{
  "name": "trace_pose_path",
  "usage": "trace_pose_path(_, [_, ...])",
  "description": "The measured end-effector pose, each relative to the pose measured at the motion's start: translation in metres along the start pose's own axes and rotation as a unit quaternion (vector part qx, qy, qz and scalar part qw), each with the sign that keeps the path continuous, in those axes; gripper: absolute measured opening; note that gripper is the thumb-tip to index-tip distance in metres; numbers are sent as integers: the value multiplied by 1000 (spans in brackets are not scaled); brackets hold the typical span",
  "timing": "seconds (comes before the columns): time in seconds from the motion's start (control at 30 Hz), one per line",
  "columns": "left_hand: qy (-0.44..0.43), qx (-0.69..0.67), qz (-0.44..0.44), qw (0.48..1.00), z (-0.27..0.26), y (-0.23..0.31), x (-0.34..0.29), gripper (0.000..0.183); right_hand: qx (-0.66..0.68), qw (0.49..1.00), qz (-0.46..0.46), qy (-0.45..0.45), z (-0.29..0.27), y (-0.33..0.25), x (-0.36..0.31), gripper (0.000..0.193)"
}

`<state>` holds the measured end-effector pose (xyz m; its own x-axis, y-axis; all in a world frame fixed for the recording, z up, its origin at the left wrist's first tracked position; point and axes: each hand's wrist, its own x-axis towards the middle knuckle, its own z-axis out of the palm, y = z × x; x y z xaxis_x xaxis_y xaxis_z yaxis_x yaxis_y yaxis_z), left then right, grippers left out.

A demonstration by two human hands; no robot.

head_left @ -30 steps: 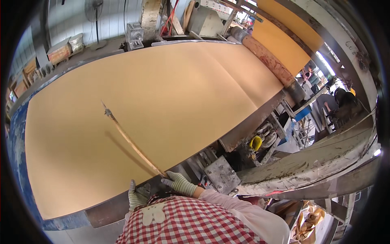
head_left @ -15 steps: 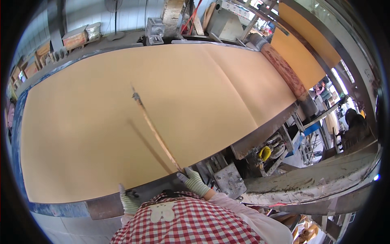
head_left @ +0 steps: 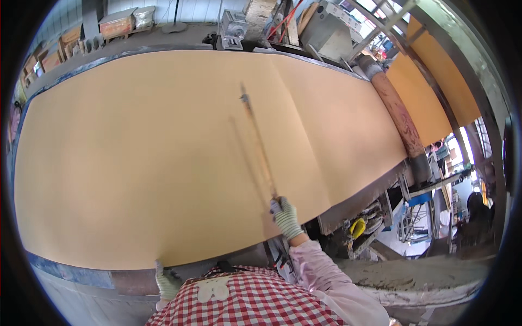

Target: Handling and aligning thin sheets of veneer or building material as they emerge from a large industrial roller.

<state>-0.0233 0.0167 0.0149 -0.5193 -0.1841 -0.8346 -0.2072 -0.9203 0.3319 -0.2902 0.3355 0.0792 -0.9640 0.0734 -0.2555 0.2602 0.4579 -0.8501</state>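
Note:
A broad tan sheet [head_left: 163, 163] covers the table, with a crease running across its right part. My right hand [head_left: 286, 217], in a striped knit glove with grey fingertips, is closed around the near end of a long wooden stick [head_left: 260, 146]. The stick points away from me over the sheet, and its dark, narrow tip is slightly blurred. A shadow lies to its left, so it seems to be held above the surface. My left hand [head_left: 167, 282], gloved alike, rests at the sheet's near edge with a finger extended; its other fingers are partly hidden.
A reddish-brown roller [head_left: 397, 114] stands at the sheet's right end. Beyond it hang orange-yellow sheets [head_left: 418, 98]. A metal block [head_left: 232, 30] sits at the far edge. Below the right side are a yellow object [head_left: 357, 228] and a thick grey beam [head_left: 413, 282].
My right hand has moved forward and right over the sheet, carrying the stick. The stick stands more upright in view. My left hand stays near the front edge, and the whole view has shifted slightly.

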Motion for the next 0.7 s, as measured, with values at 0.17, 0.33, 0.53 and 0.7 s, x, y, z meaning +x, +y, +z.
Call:
trace_pose_path(0.17, [1,-41,76,996,55,-20,-19,45,-225,966,-85,90,-36,-28,149,24])
trace_pose_path(0.33, [58,-76,73,993,79,-25,2,45,-416,897,-120,90,-13,-112,309,33])
trace_pose_path(0.53, [120,-64,106,985,79,13,6,45,-512,840,-170,51,90,-232,477,29])
trace_pose_path(0.7, [141,-48,203,968,28,45,-20,44,-673,702,-209,-106,117,-255,461,23])
